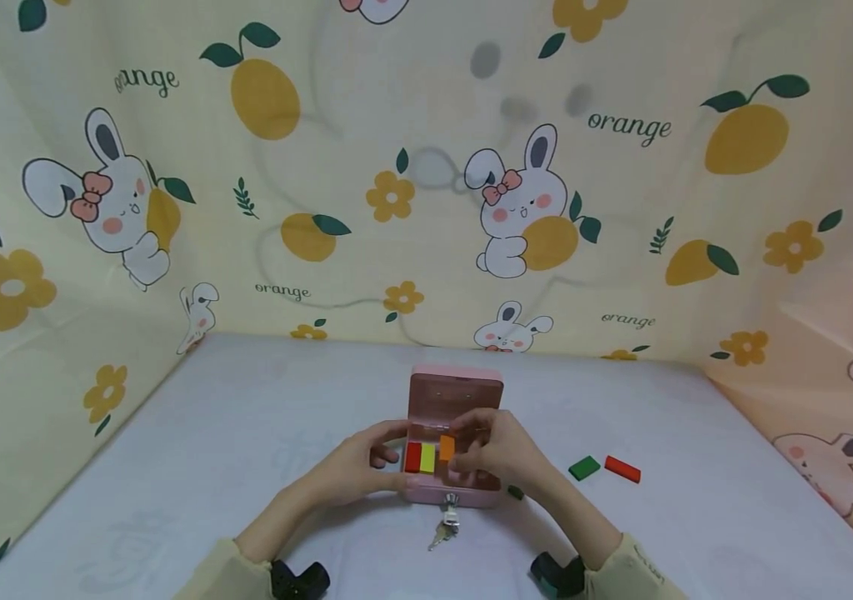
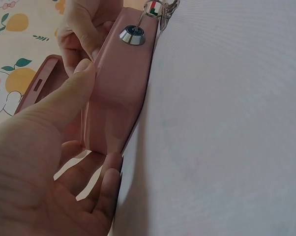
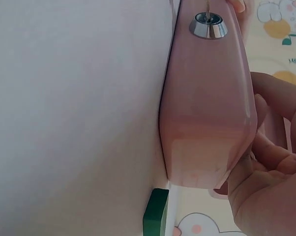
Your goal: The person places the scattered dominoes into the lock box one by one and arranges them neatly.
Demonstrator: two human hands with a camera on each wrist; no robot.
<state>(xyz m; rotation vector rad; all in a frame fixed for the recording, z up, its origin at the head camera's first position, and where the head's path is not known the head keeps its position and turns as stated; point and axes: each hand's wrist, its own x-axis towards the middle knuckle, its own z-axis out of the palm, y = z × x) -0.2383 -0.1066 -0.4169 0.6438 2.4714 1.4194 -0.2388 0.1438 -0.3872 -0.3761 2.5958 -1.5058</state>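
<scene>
A small pink cash box [image 1: 451, 496] stands on the table with its lid [image 1: 451, 398] raised. My left hand [image 1: 355, 462] grips the box's left side; in the left wrist view its thumb [image 2: 72, 93] lies along the top edge, with the other fingers by the end wall. A red block [image 1: 413, 457] and a yellow block [image 1: 427, 458] lie side by side within the box, at the left. Over the inside of the box, my right hand [image 1: 497, 450] pinches an orange block [image 1: 446, 448]. That block is hidden in both wrist views.
Keys [image 1: 444, 529] hang from the lock [image 3: 208, 25] on the box's front. A green block [image 3: 155, 214] lies by the box's right front corner. Farther right are another green block [image 1: 585, 467] and a red block [image 1: 623, 468]. A printed cloth [image 1: 426, 183] rises behind the table.
</scene>
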